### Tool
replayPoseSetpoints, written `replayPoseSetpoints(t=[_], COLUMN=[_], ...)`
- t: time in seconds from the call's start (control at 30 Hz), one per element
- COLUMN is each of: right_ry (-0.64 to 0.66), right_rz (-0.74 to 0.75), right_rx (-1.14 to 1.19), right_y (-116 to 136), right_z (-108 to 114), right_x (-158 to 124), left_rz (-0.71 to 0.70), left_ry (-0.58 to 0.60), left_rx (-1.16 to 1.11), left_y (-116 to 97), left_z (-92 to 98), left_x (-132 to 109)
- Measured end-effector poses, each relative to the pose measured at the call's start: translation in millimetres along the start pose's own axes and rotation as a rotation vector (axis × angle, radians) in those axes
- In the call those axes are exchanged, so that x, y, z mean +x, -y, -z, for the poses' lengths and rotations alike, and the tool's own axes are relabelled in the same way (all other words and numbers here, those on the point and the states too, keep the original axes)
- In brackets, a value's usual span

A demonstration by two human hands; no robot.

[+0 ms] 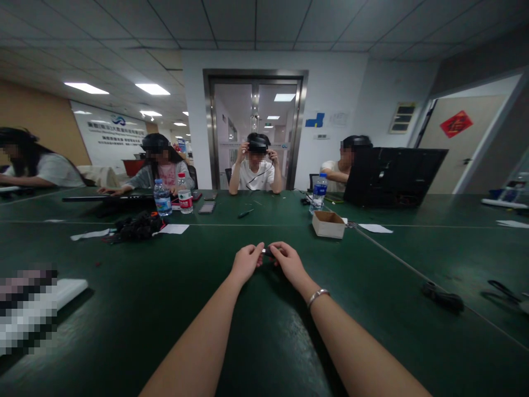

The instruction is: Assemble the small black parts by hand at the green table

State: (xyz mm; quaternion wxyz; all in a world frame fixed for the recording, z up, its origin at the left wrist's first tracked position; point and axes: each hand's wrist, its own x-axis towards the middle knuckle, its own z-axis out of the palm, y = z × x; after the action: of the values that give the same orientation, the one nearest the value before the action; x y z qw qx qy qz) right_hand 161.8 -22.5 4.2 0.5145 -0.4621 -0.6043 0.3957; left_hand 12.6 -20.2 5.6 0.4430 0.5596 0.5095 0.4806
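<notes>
1. Two bare forearms stretch over a dark green tabletop (165, 309). The left hand (247, 262) and right hand (290, 261) meet near its middle, fingertips almost touching.
2. Pinched between them, just above the table, is a small dark piece with a pale metallic tip (268, 251). It is too small to identify.
3. The left hand's fingers are curled in, with thumb and forefinger closed on the pale tip. The right hand's fingers fold round the dark end and hide most of it. Neither hand is spread open.
4. The small dark piece lies with its long axis side to side and roughly level, running from one hand to the other. The tip points toward the left hand and the body sits under the right. Each hand grips one end, so neither is nearer, though the right covers more of it.
5. A thin silver bangle (318, 296) circles the right wrist.
6. An open brown cardboard box (328, 224) stands beyond the hands to the right, well apart from them. A heap of black cables (138, 227) lies far to the left, beside a white paper slip (173, 229).
7. A clear plastic water bottle with a blue label (162, 197) and an open black laptop (392, 176) stand farther back.
8. Other people sit along the far edge.
</notes>
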Motion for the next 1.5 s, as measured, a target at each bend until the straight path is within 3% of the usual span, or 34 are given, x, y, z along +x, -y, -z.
replayPoseSetpoints(t=[0.23, 0.53, 0.7, 0.87, 1.03, 1.23, 1.5], right_ry=[-0.018, 0.071, 0.08, 0.063, 0.024, 0.027, 0.037], right_rz=[-0.006, -0.012, -0.012, 0.0, -0.009, 0.001, -0.022], right_rx=[0.016, 0.061, 0.081, 0.077, 0.086, 0.078, 0.038], right_y=[-0.8, -0.7, 0.0, 2.4, 2.2, 2.1, 4.4], right_z=[0.5, 1.2, 2.9, 2.9, 3.1, 2.8, 2.1], right_x=[0.2, -0.8, -1.3, -1.2, -0.8, -1.4, -4.9], left_rz=[-0.079, -0.032, -0.034, 0.022, -0.048, -0.027, -0.013], left_ry=[0.094, -0.107, -0.134, -0.109, -0.005, -0.005, -0.092], left_rx=[-0.106, 0.216, 0.307, 0.134, -0.114, -0.148, -0.03], left_y=[0.4, 1.2, -5.2, -3.1, -4.0, -12.0, 4.0], left_z=[5.3, 0.6, -0.4, -2.2, 1.6, 4.0, 2.9], left_x=[-2.6, 1.0, -1.6, -1.3, -5.0, -9.9, 0.1])
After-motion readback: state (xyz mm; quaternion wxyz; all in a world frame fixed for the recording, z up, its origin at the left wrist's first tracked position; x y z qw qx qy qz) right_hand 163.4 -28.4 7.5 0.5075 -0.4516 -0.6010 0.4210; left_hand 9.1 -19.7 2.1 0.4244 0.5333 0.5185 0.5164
